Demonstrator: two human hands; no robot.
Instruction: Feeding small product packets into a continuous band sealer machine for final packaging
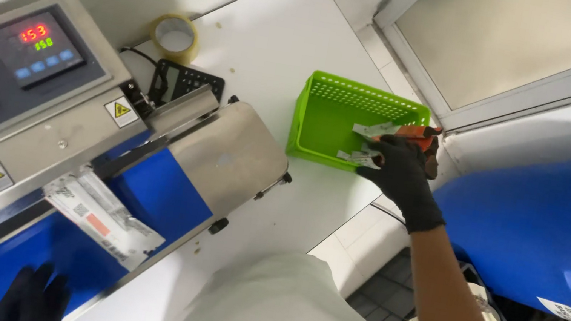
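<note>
My right hand (399, 172), in a black glove, reaches into a bright green plastic basket (323, 113) on the white table and is closed on several small flat packets (374, 130), some white, one orange. My left hand (35, 296), also in a black glove, rests at the bottom left on the blue conveyor belt (165, 199) of a steel band sealing machine (37, 136); its fingers are spread and hold nothing. A flat printed white packet (101, 215) lies on the belt just above that hand, half under the machine's sealing head.
The machine's control panel (4, 59) has lit displays, buttons and a knob. A roll of clear tape (175, 36) and a black perforated part (187, 82) lie behind it. A large blue drum (550, 225) stands right, below a window (518, 44).
</note>
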